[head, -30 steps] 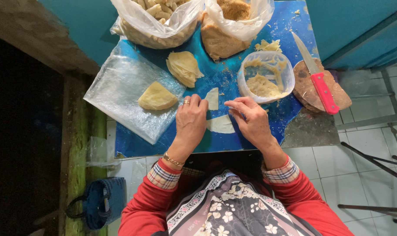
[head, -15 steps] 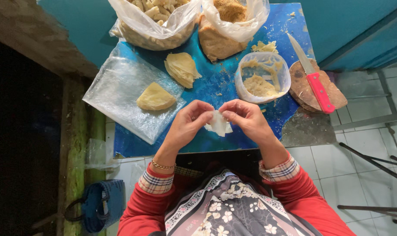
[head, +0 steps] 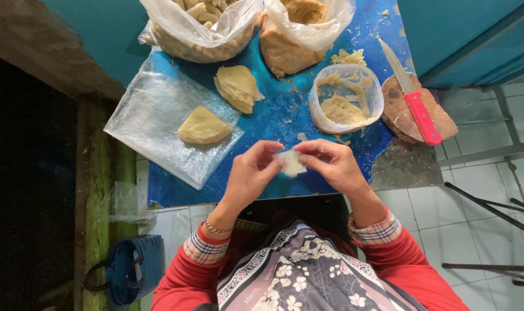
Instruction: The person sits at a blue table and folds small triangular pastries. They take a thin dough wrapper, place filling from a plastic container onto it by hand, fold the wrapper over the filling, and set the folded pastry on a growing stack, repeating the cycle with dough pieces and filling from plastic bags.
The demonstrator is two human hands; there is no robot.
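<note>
We pinch a small pale thin dough wrapper (head: pixel 291 163) | left hand (head: pixel 251 175) and right hand (head: pixel 331 166) fingers gripping it | above blue tabletop (head: pixel 273 115)

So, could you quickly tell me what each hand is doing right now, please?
Left hand: closed, pinching the small white wrapper.
Right hand: closed, pinching the same wrapper.

Between my two hands and the far things there is a bare strip of the blue table (head: pixel 273 115), with only crumbs on it. To the left the clear plastic sheet (head: pixel 158 115) carries a folded wrapper (head: pixel 202 126), and further the wrapper stack (head: pixel 238 87) blocks the middle. On the right stand the plastic tub (head: pixel 345 98) and the knife (head: pixel 412 101), behind them two full bags (head: pixel 216 29).
</note>
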